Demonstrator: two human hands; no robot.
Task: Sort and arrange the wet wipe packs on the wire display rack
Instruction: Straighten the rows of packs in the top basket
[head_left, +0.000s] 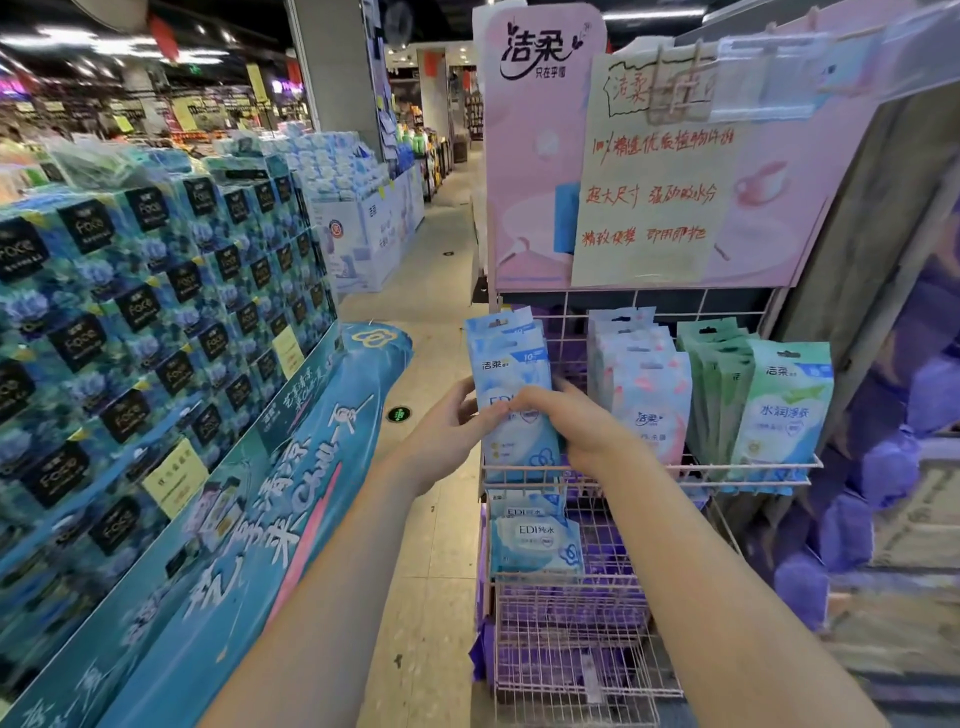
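Far left: I see stacked blue tissue boxes (156, 312) with black labels, piled on a teal display stand (291, 493) printed with white lettering. Yellow price tags are on the boxes and the stand.
Floor: a beige tiled aisle (431, 270) runs between that stand and the rack.
Left hand: the left hand (447, 423) sits at the left edge of the front blue pack. Its fingers curl round that edge and its thumb lies on the pack's face.
Task thing: the blue wet wipe packs (511, 364) stand upright in a row at the left end of the rack's upper shelf. The front one is gripped between both hands.
Lower shelf: more blue packs (535, 540), marked EDI, lean one tier down, directly below the held row.
Right hand: the right hand (576, 423) lies over the front pack's face, its fingers wrapped round the right edge. It touches the left hand in front of the pack.
Rack: the pink wire display rack (571, 654) has a basket at the bottom. I cannot tell what the purple shapes behind its wire are.
Middle row: pink-patterned packs (644, 384) stand upright just beside the blue row.
Right row: green packs (784, 405) stand upright at the right end of the same shelf.
Above: a pink header board (540, 156) tops the rack. A handwritten paper notice (654, 187) in red lettering hangs over its middle.
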